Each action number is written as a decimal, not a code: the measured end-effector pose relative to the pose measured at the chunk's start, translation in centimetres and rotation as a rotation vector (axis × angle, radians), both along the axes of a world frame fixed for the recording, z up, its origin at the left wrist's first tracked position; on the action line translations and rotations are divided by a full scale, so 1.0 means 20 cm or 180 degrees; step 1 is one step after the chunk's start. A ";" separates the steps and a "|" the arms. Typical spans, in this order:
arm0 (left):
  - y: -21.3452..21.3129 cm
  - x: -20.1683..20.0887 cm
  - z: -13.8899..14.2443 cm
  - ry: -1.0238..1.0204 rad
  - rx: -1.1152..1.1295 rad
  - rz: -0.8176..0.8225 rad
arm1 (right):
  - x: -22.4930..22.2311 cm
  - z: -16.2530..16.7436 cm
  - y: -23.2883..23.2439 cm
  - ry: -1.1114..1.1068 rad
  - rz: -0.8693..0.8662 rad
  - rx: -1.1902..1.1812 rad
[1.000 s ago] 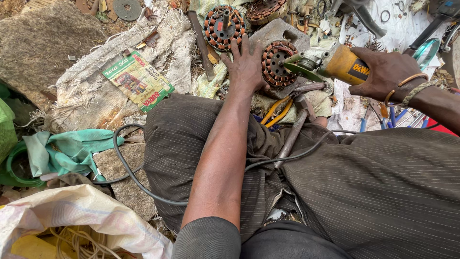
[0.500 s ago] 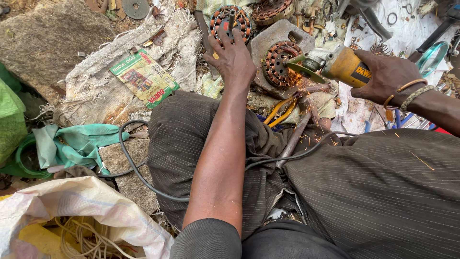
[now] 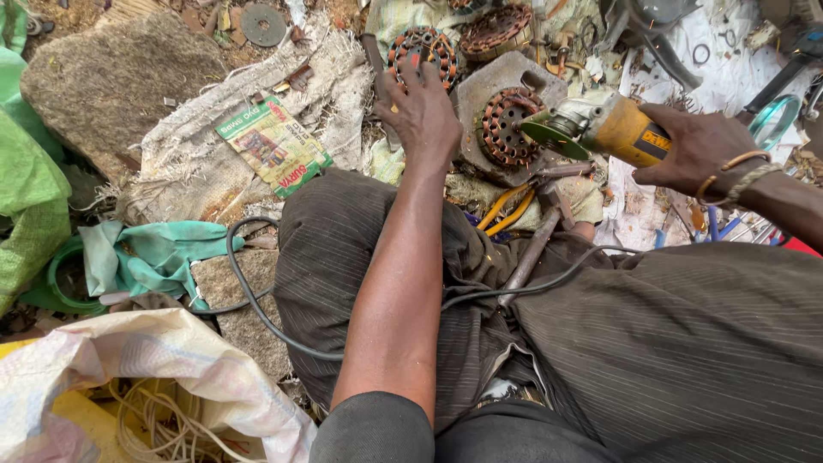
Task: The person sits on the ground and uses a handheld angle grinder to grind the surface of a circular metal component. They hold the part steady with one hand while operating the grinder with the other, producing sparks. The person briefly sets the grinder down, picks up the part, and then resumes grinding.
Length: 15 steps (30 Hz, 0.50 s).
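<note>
While the left hand (image 3: 422,107) reaches forward with its fingers spread, the fingertips rest on a round copper-wound motor core (image 3: 420,53) lying just ahead of it, nothing gripped. Just to the right, a second motor core (image 3: 507,127) sits in a grey metal housing (image 3: 489,81). Beside that, the right hand (image 3: 699,150) is wrapped tight round a yellow grinder (image 3: 604,127), its green disc (image 3: 549,130) near that second core
</note>
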<state>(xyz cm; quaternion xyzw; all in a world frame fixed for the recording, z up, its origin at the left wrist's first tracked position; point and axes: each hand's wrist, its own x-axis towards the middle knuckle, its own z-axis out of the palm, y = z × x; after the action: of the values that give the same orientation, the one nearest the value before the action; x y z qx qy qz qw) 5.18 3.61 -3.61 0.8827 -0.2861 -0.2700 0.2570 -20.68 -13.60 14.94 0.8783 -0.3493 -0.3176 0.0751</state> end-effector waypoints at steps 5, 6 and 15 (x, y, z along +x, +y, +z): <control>-0.09 -0.15 0.06 0.0059 -0.0339 -0.1476 | -0.11 0.07 -0.07 -0.0003 0.0001 -0.0015; -0.10 -0.18 0.06 0.0294 -0.0472 -0.1597 | -0.13 0.07 -0.09 -0.0198 0.0109 0.0106; -0.09 -0.25 0.03 -0.0252 -0.0055 -0.1632 | -0.21 0.09 -0.12 -0.0226 0.0312 0.0112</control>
<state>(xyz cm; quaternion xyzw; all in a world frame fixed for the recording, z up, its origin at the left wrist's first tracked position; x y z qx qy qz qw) 0.08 1.82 -3.10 0.7890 -0.5127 -0.2891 0.1762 -24.81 -16.06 16.81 0.9063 -0.3027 -0.2883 0.0627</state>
